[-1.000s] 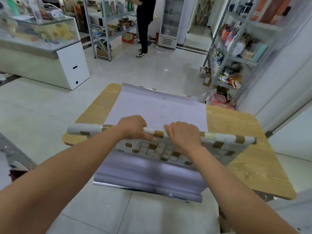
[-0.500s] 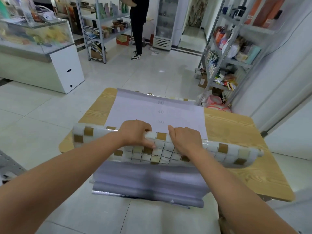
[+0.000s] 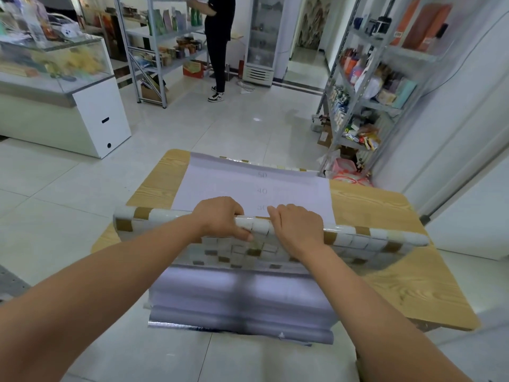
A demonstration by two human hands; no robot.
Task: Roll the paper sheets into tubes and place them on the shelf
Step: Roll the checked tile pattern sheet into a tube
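As the roll (image 3: 371, 238) fattens, creeping toward twelve o'clock, my left hand (image 3: 220, 216) and right hand (image 3: 297, 230) curl fingers over it; half the sheet (image 3: 248, 186) remains.

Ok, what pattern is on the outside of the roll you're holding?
The roll shows white mosaic tiles with scattered tan ones; head view.
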